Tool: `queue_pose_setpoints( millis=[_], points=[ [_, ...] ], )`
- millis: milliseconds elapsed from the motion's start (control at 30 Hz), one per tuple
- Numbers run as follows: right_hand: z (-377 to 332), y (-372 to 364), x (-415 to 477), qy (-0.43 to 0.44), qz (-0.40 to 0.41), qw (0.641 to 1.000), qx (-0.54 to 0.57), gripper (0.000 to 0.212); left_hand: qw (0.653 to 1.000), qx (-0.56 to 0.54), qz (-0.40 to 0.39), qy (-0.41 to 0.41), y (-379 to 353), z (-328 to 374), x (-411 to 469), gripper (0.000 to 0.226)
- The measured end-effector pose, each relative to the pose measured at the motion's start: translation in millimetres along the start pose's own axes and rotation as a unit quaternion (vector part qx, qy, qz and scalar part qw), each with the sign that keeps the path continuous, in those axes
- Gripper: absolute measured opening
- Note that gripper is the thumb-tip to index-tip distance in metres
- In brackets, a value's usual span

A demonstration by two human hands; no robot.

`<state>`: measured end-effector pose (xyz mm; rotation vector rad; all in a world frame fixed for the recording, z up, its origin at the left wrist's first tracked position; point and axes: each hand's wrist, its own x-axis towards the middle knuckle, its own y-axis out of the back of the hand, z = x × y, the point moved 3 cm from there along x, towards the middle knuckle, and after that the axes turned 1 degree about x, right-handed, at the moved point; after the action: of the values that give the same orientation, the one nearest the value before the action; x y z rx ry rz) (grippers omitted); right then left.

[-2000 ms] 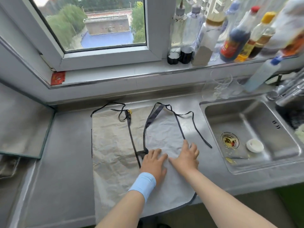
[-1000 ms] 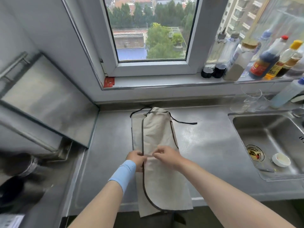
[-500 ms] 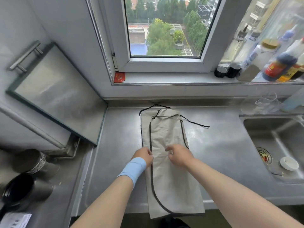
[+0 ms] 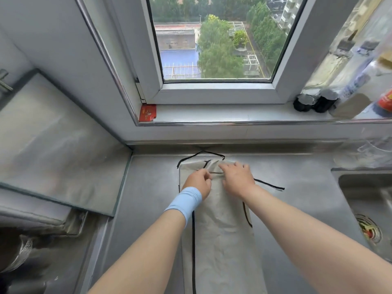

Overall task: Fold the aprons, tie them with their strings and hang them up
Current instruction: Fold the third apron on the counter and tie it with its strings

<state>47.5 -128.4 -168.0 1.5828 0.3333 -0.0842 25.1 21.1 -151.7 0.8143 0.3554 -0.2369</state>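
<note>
One apron (image 4: 220, 240), folded into a long strip, is laid on the counter (image 4: 148, 187) below the window (image 4: 216, 92). At its end nearest the window a black string (image 4: 215, 172) is pinched in the curled left hand (image 4: 198, 183); the right hand (image 4: 237, 179) is pressed flat beside it, fingers straight.

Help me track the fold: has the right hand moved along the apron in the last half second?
Yes. The right hand has slid away from the person, from the apron's middle to its top end, toward the windowsill.
</note>
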Motion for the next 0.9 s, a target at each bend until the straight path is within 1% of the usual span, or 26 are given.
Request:
queue_pose_setpoints(
  millis=[33,67,100,133,167,200,233,267,300,367,433,467,500,533,567,600,633,667,700,733,800,833,867,900],
  points=[
    [-1.4,-3.2,5.3,0.002,-0.004,0.998,-0.058,0.033,0.999,-0.025,-0.03,0.035,-1.0,-0.9,5.3,0.014],
    [-3.6,-5.0,7.0,0.001,-0.008,0.996,-0.093,0.026,0.992,-0.071,-0.067,0.078,-2.2,-1.1,6.8,0.014],
    [-7.2,-6.1,8.5,0.002,-0.012,0.995,-0.098,0.022,0.977,-0.132,-0.104,0.133,-5.0,-3.0,7.6,0.019],
    [-11.8,-5.9,10.3,0.004,-0.013,0.998,-0.068,0.02,0.952,-0.199,-0.138,0.186,-7.1,-4.2,7.1,0.026],
    [-18.5,-3.2,12.2,0.012,-0.012,1.0,0.01,0.018,0.928,-0.259,-0.152,0.222,-8.9,-7.3,8.7,0.032],
    [-26.5,0.1,11.4,0.026,-0.027,0.992,0.121,0.016,0.911,-0.304,-0.143,0.24,-9.6,-10.1,10.5,0.037],
    [-35.9,3.6,10.7,0.04,-0.062,0.97,0.231,0.014,0.901,-0.335,-0.12,0.249,-8.2,-14.9,14.1,0.038],
    [-46.3,8.4,8.6,0.06,-0.097,0.945,0.305,0.013,0.892,-0.362,-0.087,0.256,-3.8,-19.6,15.7,0.034],
    [-55.6,11.4,6.5,0.076,-0.126,0.928,0.342,0.013,0.881,-0.392,-0.051,0.261,2.5,-24.7,15.5,0.028],
    [-68.3,13.7,2.2,0.071,-0.171,0.91,0.371,0.012,0.848,-0.458,0.001,0.265,17.6,-33.4,12.9,0.017],
    [-75.6,13.5,-2.1,0.044,-0.209,0.895,0.391,0.014,0.816,-0.509,0.009,0.276,31.3,-43.1,6.2,0.019],
    [-78.7,13.1,-4.1,0.03,-0.229,0.887,0.4,0.015,0.809,-0.517,0.005,0.279,38.8,-48.7,2.9,0.019],
    [-81.4,12.5,-6.3,0.019,-0.248,0.877,0.41,0.018,0.814,-0.51,0.003,0.279,45.8,-54.9,0.0,0.019],
    [-84.3,11.3,-8.4,0.01,-0.263,0.868,0.42,0.02,0.827,-0.487,0.004,0.282,54.7,-60.7,-3.7,0.017],
    [-86.8,9.7,-9.9,0.002,-0.267,0.865,0.425,0.022,0.859,-0.427,0.009,0.283,64.3,-68.3,-5.6,0.015],
    [-87.7,8.5,-10.6,-0.002,-0.259,0.87,0.42,0.024,0.903,-0.333,0.012,0.273,73.1,-76.5,-4.2,0.013],
    [-87.1,7.6,-9.5,-0.002,-0.233,0.886,0.402,0.029,0.946,-0.205,0.013,0.251,82.1,-83.5,-3.0,0.012],
    [-85.1,7.2,-7.4,-0.006,-0.195,0.906,0.376,0.033,0.971,-0.066,0.012,0.23,89.0,-90.1,-1.1,0.014],
    [-81.5,7.3,-5.1,-0.014,-0.155,0.923,0.352,0.034,0.974,0.051,0.013,0.222,92.3,-96.4,0.8,0.02],
    [-77.4,9.3,-3.6,-0.022,-0.114,0.935,0.335,0.033,0.965,0.137,0.007,0.224,94.0,-99.9,1.3,0.025],
    [-64.9,16.6,-1.1,-0.038,-0.038,0.949,0.312,0.032,0.949,0.234,0.001,0.211,91.0,-92.7,1.1,0.032],
    [-55.0,19.8,0.3,-0.048,-0.004,0.954,0.297,0.032,0.951,0.248,0.007,0.187,85.9,-81.9,2.6,0.036],
    [-43.8,21.4,2.1,-0.055,0.028,0.961,0.271,0.032,0.959,0.237,0.021,0.152,78.2,-71.3,6.8,0.039],
    [-31.5,21.5,4.8,-0.057,0.054,0.969,0.233,0.033,0.972,0.204,0.038,0.109,69.5,-58.3,11.9,0.04]
  ],
)
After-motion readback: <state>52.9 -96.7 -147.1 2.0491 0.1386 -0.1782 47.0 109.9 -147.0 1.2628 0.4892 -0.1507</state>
